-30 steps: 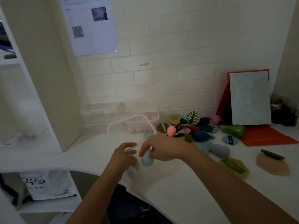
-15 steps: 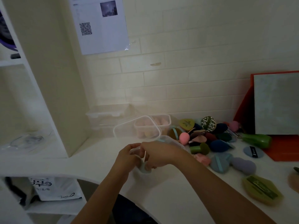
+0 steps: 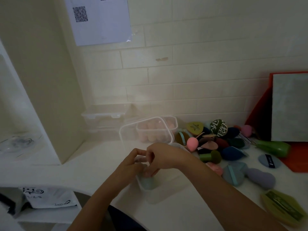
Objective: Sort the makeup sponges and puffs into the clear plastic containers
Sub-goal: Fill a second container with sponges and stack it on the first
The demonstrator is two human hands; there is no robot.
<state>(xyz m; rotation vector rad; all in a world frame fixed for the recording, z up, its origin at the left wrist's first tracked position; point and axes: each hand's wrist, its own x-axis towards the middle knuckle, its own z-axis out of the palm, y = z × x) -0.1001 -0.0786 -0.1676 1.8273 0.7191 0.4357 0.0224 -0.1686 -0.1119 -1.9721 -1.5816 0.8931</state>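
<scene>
My right hand's curled fingers hold the pale blue makeup sponge inside the small clear plastic container on the white table. My left hand curls at its rim; I cannot tell if it grips.

Clear, glossy plastic makes up the tub at the counter edge, the box of matt peach foam sponges, the lid and the stacked boxes. The white counter is smooth with a faint sheen; the wall is matt painted brick. A paper sheet sits under shiny film. The pile is matt foam and soft-looking cloth. 1 blue puff carries a satin-like ribbon, 1 olive puff a glossy wrapper. The green piece is smooth, slightly shiny. Crinkled clear film lies on the shelf.
</scene>
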